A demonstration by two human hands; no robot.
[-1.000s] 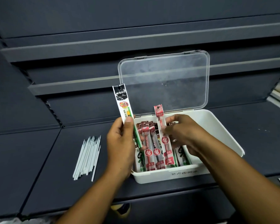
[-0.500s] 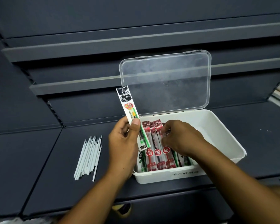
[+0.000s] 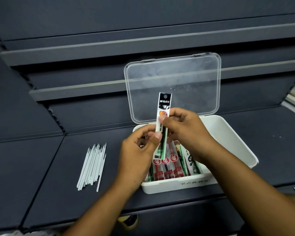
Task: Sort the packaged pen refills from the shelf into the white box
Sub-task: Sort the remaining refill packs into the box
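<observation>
Green-and-white refill packet (image 3: 163, 123): shifted from the box's left edge to above the box, now near upright. Right hand (image 3: 186, 128): risen off the red packets (image 3: 165, 167), now pinching the packet together with the left hand (image 3: 140, 150). Third red packet: now lying flat in the row.

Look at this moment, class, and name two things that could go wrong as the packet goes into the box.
1. Both hands, left hand and right hand, pinch the green packet upright above the white box; a loose pinch might drop it crooked across the red packets.
2. The clear lid stands open just behind; a bump could swing it down.
3. The left forearm passes near the loose white sticks and might scatter them.
</observation>
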